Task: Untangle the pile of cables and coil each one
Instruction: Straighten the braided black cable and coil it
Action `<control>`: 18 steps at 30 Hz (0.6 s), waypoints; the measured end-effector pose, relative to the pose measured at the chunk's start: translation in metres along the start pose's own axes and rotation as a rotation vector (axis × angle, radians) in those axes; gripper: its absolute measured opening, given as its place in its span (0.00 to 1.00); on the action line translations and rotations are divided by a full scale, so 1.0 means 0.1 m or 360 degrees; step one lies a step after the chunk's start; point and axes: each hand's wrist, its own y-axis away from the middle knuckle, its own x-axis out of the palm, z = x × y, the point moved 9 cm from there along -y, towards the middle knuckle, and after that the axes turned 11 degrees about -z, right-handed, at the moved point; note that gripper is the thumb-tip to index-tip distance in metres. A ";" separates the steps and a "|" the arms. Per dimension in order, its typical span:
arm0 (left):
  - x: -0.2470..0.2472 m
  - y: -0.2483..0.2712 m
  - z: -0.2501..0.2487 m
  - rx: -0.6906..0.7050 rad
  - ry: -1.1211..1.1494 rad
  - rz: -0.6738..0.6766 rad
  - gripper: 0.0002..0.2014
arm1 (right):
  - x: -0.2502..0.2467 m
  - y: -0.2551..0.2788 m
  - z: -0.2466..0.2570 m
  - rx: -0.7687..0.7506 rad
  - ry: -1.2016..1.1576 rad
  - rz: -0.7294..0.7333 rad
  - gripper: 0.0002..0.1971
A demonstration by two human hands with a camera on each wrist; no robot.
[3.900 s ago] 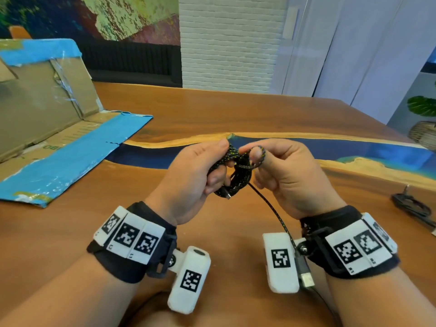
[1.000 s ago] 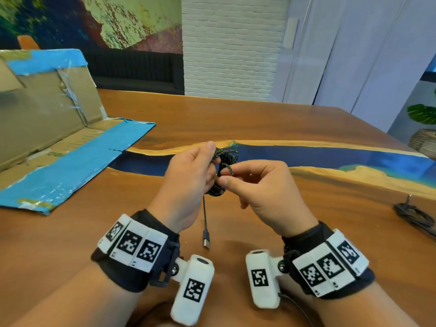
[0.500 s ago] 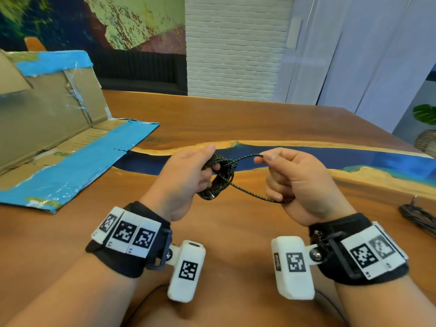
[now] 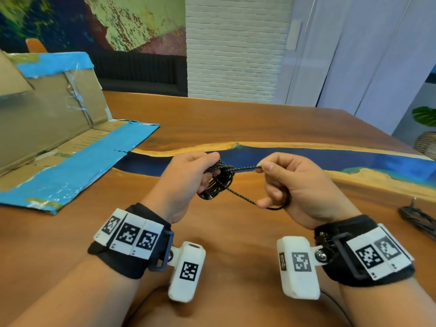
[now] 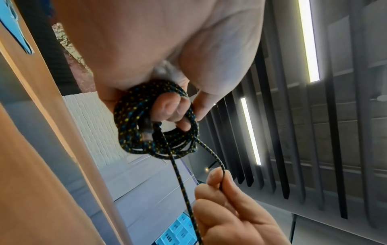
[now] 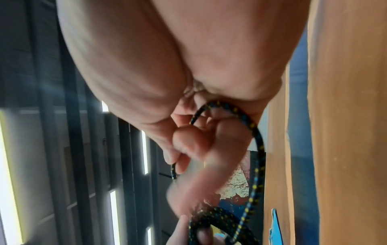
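A black braided cable with yellow and blue flecks (image 4: 218, 182) is wound into a small coil (image 5: 146, 126) that my left hand (image 4: 188, 178) grips, with fingers curled through the loops. From the coil two strands run right to my right hand (image 4: 290, 182). Its thumb and forefinger pinch the upper strand (image 5: 222, 172), and the lower strand loops round its curled fingers (image 6: 249, 126). Both hands hover above the wooden table (image 4: 236, 232), a hand's width apart. A second dark cable (image 4: 417, 215) lies on the table at the far right edge.
An opened cardboard box with blue tape (image 4: 61, 142) lies on the table's left side. A blue resin strip (image 4: 306, 159) runs across the tabletop behind the hands. A potted plant (image 4: 424, 128) stands beyond the right edge.
The right hand has drawn the loose end out to the right, pulling its strand taut across the coil. The dangling plug seen a second ago no longer hangs below the hands.
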 end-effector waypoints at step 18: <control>0.09 0.03 -0.03 0.0070 -0.0121 0.0158 0.08 | -0.20 0.03 0.14 -0.0047 0.0318 -0.0033 0.08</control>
